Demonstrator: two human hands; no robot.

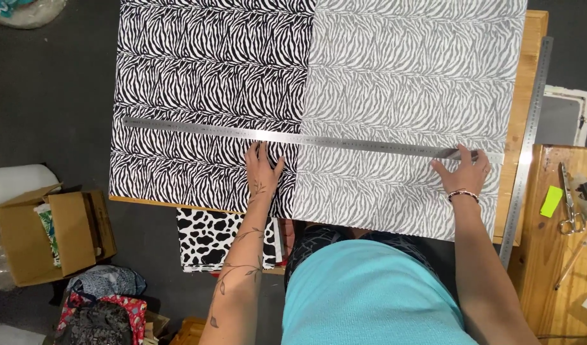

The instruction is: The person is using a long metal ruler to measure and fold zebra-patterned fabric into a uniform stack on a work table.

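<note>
A zebra-print fabric lies spread over a wooden table (534, 38); its left part (204, 70) is bold black and white, its right part (414, 70) is the paler grey reverse side. A long steel ruler (344, 143) lies across the cloth from left to right. My left hand (263, 171) presses flat on the fabric just below the ruler's middle, fingertips touching the ruler. My right hand (464, 170) rests on the ruler's right end, fingers spread, a beaded bracelet on the wrist. Neither hand grips anything.
A second long steel ruler (526, 150) lies along the table's right edge. A side table (549, 255) holds scissors (569, 203) and a green note (551, 200). Cow-print fabric (223, 239) sits under the table. A cardboard box (51, 233) and bags stand on the floor at left.
</note>
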